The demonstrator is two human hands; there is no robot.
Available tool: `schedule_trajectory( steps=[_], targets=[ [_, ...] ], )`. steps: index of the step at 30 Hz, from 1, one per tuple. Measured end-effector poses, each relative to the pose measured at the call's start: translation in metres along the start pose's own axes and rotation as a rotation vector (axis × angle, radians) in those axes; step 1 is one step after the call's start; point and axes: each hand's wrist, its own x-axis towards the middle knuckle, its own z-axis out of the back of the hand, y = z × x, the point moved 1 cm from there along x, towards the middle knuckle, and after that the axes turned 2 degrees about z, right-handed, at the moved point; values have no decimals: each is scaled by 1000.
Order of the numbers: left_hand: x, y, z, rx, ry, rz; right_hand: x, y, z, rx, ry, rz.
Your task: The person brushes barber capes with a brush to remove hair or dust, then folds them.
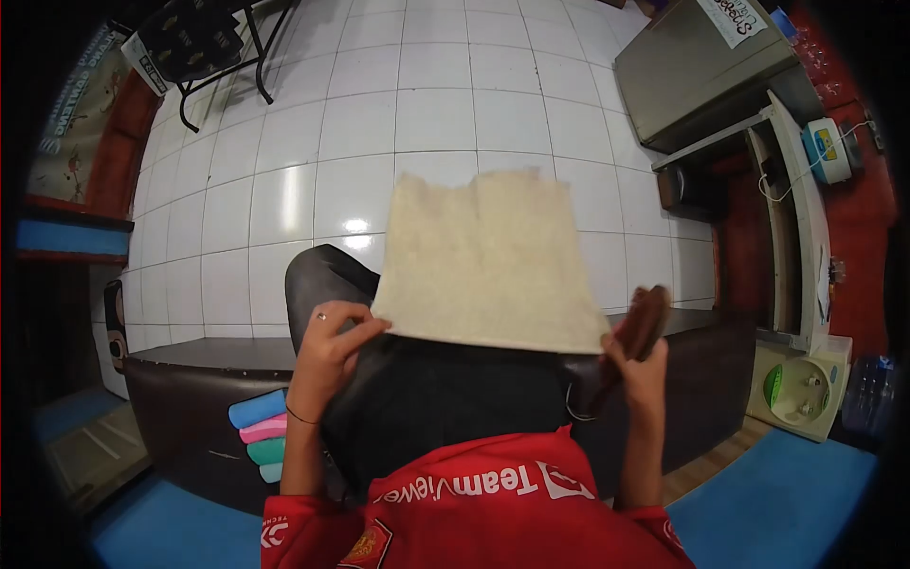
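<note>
A cream-coloured cloth (483,261) hangs spread out in front of my lap, its near edge almost straight and its far edge wavy. My left hand (332,341), with a ring on one finger, pinches the near left corner. At the near right corner, my right hand (637,365) grips the cloth between thumb and fingers. A blurred reddish-brown shape (646,318) shows at the right fingers; I cannot make out what it is. On the dark seat by my left forearm lie several rolled cloths (261,427) in blue, pink and green.
I sit on a dark padded bench (209,379) above a white tiled floor (360,123). A folding chair (204,57) stands at the far left. To the right are a grey cabinet (706,76), a white-framed shelf (796,218) and a water dispenser (801,389).
</note>
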Motion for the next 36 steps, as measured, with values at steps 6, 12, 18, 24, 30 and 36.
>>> schedule_trajectory(
  steps=[6, 12, 18, 24, 30, 36],
  targets=[
    [-47, 5, -23, -20, 152, 88, -24, -63, -7, 58, 74, -169],
    [-30, -24, -22, -57, 281, 177, -19, -67, -1, -258, 267, 24],
    [10, -76, -92, -364, 297, -57, 8, -21, -15, -397, 315, 120],
    [-10, -84, -117, -232, 447, -136, 7, -31, -57, -643, 636, 764],
    [-14, -86, -112, -270, 483, -102, 91, -86, -77, -613, 244, 601],
    [-23, -88, -108, -246, 533, -74, 114, -107, -48, -527, 8, 382]
  ],
)
